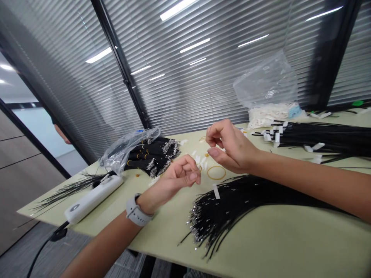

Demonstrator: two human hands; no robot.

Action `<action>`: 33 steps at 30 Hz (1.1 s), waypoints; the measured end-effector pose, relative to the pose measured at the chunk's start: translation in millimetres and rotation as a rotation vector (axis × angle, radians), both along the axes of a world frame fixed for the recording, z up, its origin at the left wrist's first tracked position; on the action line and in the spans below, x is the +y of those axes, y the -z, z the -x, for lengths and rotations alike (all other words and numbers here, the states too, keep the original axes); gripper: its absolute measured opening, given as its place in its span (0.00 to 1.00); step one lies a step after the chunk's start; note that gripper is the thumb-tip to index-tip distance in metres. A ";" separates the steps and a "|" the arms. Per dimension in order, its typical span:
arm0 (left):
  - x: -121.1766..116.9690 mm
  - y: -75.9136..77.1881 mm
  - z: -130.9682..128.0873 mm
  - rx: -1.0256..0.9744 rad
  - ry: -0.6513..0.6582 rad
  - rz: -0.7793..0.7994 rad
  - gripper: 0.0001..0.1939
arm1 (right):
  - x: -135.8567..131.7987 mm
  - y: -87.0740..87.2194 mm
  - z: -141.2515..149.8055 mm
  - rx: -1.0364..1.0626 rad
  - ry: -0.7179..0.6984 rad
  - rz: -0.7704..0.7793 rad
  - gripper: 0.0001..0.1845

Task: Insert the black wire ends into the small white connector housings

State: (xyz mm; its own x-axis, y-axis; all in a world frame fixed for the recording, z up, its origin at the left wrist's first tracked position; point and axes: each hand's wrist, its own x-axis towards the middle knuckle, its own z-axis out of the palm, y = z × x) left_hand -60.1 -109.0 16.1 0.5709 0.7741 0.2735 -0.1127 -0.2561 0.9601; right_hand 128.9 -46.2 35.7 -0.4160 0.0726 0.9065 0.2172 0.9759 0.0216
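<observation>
Hands: the left hand [182,173] and the right hand [232,146] are apart, both raised over the table with fingers curled into a loose pinch; whether either holds a small piece is too hard to tell
Main thing: a loose bundle of black wires [232,208] with bare metal ends fans across the near part of the table, just below the right hand, with one white tag [216,191] lying on it
Surface: a pale green table [261,247], its edge running diagonally across the view, with everything below placed relative to the loose bundle
Beyond it: a rubber band [216,172] lies just past the bundle, between the hands, near scattered white tabs [199,158]
Right of it: a long row of black cables [319,139] with white tags on their ends
Far right of it: a clear plastic bag of white pieces [265,83] against the glass
Left of it: tied black cable bunches [150,156] beside a crumpled clear bag [127,146], and a white power strip [92,199] on thin black wires [69,189]
Wrist: a pale smartwatch [137,210] on the left wrist
Room: behind the table stands a black-framed glass wall [121,65] with slatted blinds [185,77], reflecting ceiling lights; grey carpet [58,247] lies left of the table, and another person's arm [61,134] shows past the glass
</observation>
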 end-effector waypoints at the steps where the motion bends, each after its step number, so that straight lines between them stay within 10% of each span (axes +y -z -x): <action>1: 1.4 1.5 -0.4 0.027 -0.005 -0.036 0.04 | -2.2 -0.3 -1.4 -0.013 -0.005 0.002 0.10; 14: 7.8 9.7 -5.9 0.240 -0.146 -0.213 0.06 | -74.6 55.5 -46.4 -0.400 -0.080 0.109 0.08; 25: 9.1 16.5 -3.5 0.293 -0.253 -0.221 0.18 | -45.9 77.9 -40.6 -0.260 0.399 0.185 0.10; 33: 4.4 15.2 -9.5 0.361 -0.216 -0.175 0.16 | -34.6 74.1 -44.9 -0.278 0.260 0.520 0.14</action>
State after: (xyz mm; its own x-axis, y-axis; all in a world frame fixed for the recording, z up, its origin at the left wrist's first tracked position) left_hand -50.6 -104.7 0.9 0.4842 0.8458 0.2241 0.2948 -0.3989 0.8683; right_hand 173.8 -80.8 -38.4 -0.5401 0.6035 0.5866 0.5028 0.7903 -0.3501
